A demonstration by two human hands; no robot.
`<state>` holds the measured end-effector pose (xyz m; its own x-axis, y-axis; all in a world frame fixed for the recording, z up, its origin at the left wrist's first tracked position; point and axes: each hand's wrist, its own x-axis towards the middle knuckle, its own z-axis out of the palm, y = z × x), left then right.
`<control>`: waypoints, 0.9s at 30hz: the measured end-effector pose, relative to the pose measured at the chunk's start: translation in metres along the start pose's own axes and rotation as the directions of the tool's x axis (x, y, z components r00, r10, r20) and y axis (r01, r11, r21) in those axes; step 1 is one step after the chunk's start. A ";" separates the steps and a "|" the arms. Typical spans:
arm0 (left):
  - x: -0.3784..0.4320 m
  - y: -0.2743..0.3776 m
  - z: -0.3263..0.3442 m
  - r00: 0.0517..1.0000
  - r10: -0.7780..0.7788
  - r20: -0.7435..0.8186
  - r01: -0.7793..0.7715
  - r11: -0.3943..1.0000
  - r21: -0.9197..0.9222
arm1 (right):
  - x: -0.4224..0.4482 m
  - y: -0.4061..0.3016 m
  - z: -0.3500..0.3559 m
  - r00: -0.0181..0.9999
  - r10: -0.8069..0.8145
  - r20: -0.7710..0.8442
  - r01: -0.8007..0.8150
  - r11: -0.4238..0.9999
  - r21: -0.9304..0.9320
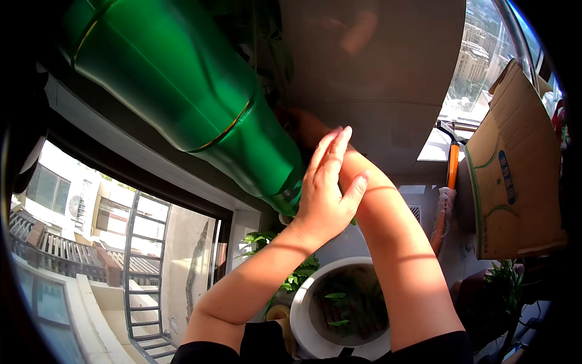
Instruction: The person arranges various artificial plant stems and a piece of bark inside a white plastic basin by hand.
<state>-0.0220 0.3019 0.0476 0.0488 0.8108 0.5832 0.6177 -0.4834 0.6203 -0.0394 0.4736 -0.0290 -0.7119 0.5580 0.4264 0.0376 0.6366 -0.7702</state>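
My left hand (pixel 328 191) is raised in front of me with its fingers straight and the thumb apart. It holds nothing visible, and its palm side faces my right forearm (pixel 391 218); whether they touch is unclear. That arm reaches forward to my right hand (pixel 309 128), which lies in shadow beside the green vase-like vessel, its fingers mostly hidden. The tall, glossy green vessel (pixel 204 86) with gold bands fills the upper left. Its narrower end comes down beside my left hand. Dark leaves (pixel 273 50) show behind it.
Below my arms stands a white round tub (pixel 302 314) with leaves in dark water. Green plants (pixel 300 273) grow beside it. At right are a cardboard box (pixel 514 182) and an orange-handled tool (pixel 453 164). A floor drain (pixel 414 212) and a window frame (pixel 223 245) also show.
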 end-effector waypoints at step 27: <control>0.051 -0.083 0.106 0.737 -0.674 -0.051 0.350 0.445 -0.825 | -0.223 0.022 -0.084 0.679 0.454 -0.577 -0.533 0.845 0.038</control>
<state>0.0123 0.4183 -0.0299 -0.4204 0.9065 0.0382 -0.3555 -0.2033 0.9123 0.1793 0.4079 -0.1010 -0.0620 0.9751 0.2131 0.3846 0.2203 -0.8964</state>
